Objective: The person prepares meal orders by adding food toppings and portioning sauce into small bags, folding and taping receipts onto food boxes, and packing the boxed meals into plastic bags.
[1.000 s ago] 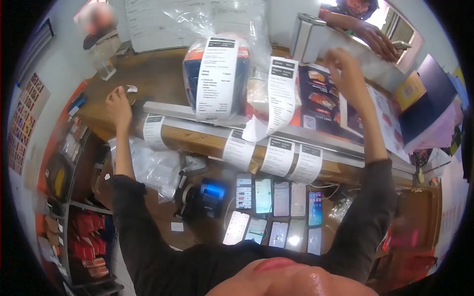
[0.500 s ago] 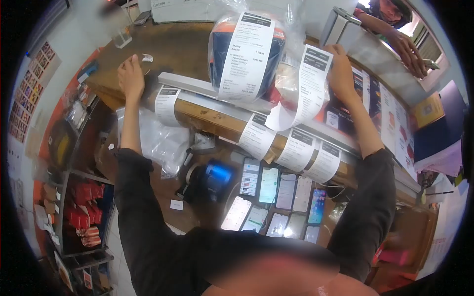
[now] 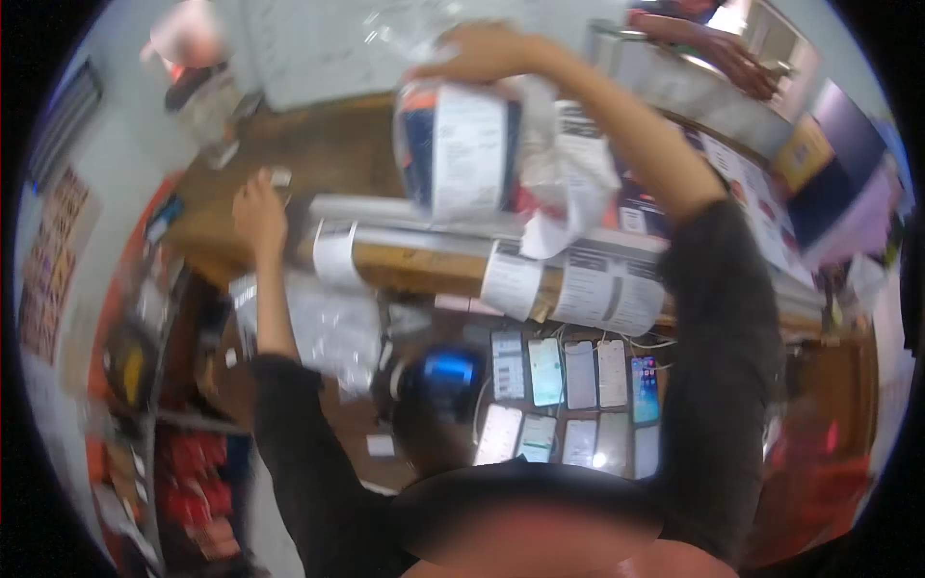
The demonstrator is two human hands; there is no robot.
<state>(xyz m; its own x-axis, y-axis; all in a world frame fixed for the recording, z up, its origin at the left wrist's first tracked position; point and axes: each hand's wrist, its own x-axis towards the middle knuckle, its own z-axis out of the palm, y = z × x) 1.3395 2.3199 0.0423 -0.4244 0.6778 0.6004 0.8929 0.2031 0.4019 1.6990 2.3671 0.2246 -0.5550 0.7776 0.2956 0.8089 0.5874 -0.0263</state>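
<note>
My right hand (image 3: 487,53) is at the top of a clear plastic bag (image 3: 409,144), its blurred fingers bent over the neck. Inside sits a dark blue package with orange at its upper edge, and a long printed receipt (image 3: 469,154) runs down the front. Beside it stands a second plastic bag (image 3: 540,159) with a curling receipt (image 3: 578,178) on it. My left hand (image 3: 260,217) rests at the left of the wooden counter, fingers curled together close to a small white scrap (image 3: 280,177). Whatever those fingers hold, if anything, is too smeared to make out.
Several receipts (image 3: 612,289) hang from the counter's metal-edged ledge (image 3: 376,217). Below are several phones (image 3: 544,371), a small device with a lit blue screen (image 3: 449,369) and clear plastic bags (image 3: 332,323). Another person's hand (image 3: 737,63) is at the opening, upper right.
My right hand has left the receipt on the second bag and moved left to the top of the first bag. The left hand stays near the scrap. The view has shifted and blurred.
</note>
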